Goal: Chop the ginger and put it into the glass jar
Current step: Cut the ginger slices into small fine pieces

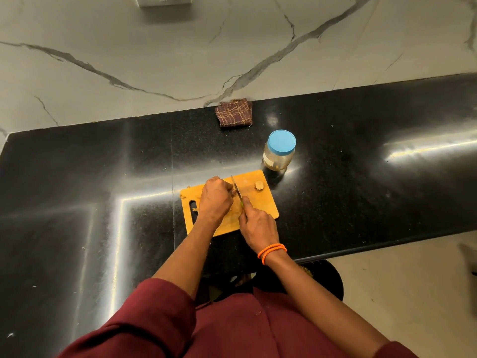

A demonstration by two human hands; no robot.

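Observation:
A wooden cutting board (265, 202) lies on the black counter. My left hand (215, 197) is curled over a piece of ginger on the board; that ginger is almost fully hidden under the fingers. My right hand (255, 223) grips a knife (237, 188) by its green handle, the blade lying right beside my left fingertips. A separate chunk of ginger (259, 186) sits near the board's far right corner. The glass jar (279, 151) with a blue lid on it stands just beyond that corner.
A folded brown checked cloth (234, 112) lies at the back of the black counter (361, 177) against the marble wall. The counter's front edge runs to the right of my right arm, with light floor beyond it.

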